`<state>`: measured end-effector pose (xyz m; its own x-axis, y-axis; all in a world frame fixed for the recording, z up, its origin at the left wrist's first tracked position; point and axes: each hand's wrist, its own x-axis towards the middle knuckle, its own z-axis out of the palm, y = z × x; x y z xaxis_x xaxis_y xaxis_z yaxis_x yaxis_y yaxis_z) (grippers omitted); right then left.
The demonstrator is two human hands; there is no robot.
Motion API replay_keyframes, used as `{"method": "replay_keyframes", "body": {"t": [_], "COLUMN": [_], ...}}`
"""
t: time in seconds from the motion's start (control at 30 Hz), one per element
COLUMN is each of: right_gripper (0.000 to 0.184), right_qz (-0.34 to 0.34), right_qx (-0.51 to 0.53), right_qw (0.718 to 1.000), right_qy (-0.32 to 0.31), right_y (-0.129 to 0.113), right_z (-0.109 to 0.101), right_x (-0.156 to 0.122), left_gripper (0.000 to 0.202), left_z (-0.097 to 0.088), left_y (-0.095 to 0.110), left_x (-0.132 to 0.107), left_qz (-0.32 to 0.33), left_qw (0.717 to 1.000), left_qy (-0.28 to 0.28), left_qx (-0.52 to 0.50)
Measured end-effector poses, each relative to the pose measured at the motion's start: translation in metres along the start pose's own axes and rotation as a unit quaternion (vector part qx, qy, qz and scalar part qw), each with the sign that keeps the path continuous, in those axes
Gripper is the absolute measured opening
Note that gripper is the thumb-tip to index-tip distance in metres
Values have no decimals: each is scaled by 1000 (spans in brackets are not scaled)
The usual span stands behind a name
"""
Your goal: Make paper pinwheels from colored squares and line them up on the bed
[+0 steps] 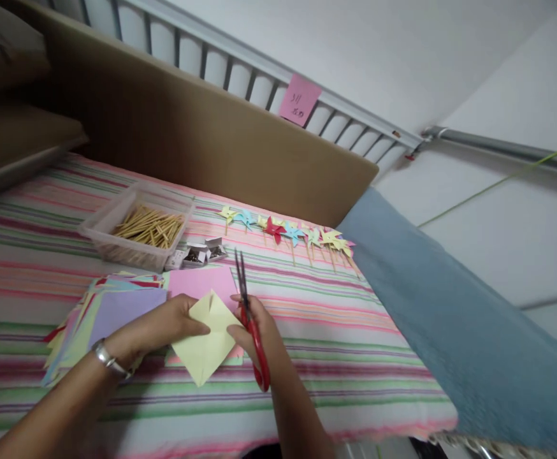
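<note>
- While both hands held it near its side corners, the pale yellow paper square (pixel 206 347) was turned like a diamond, above a pink sheet (pixel 199 279); crease lines were visible on it, and a short slit at its far corner.
- The left hand (pixel 183 317) had its grip closed on the left corner of this square, with the thumb on top; a silvery band (pixel 110 361) was around the wrist.
- The right hand (pixel 254 325) kept red-handled scissors (pixel 260 357) in its grip, blades pointing away from the person, and its thumb was also at the right corner of the square.
- To the left of the pink sheet was a pile of coloured papers (pixel 128 309), with a purple one on top.
- Behind these papers stood a clear plastic box (pixel 125 252) with thin sticks (pixel 150 226), and just beside it were small open boxes (pixel 195 254) with dark pieces inside.
- Farther right, a row of paper pinwheels (pixel 294 233) lay on the striped cloth (pixel 355 382), near a cardboard panel (pixel 211 143).
</note>
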<state>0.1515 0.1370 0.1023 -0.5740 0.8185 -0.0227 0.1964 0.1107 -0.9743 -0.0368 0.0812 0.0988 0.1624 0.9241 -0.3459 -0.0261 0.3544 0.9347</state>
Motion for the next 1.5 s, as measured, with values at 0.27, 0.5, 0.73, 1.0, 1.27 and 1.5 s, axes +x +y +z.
{"method": "replay_keyframes", "body": {"t": [0.27, 0.5, 0.73, 1.0, 1.27, 1.5], "right_gripper": [36, 37, 39, 36, 32, 35], "right_qz": [8, -2, 27, 86, 135, 145], "right_qx": [111, 108, 26, -27, -67, -81], "right_qw": [987, 981, 998, 991, 983, 978], "right_qy": [117, 160, 47, -99, -107, -129], "right_y": [0, 5, 17, 17, 12, 12], "right_z": [13, 28, 32, 32, 35, 34], "right_x": [1, 7, 2, -17, -20, -20], "left_gripper": [34, 39, 49, 56, 38, 35], "left_z": [12, 36, -22, -65, -62, -62], "left_y": [1, -1, 6, 10, 19, 18], "left_x": [-1, 7, 1, -16, -25, -26], "left_qz": [26, 90, 96, 84, 72, 61], "left_qw": [973, 940, 924, 935, 958, 970], "left_qy": [107, 136, 293, 285, 233, 199], "left_qx": [-201, -299, -224, -192, -150, -129]}}
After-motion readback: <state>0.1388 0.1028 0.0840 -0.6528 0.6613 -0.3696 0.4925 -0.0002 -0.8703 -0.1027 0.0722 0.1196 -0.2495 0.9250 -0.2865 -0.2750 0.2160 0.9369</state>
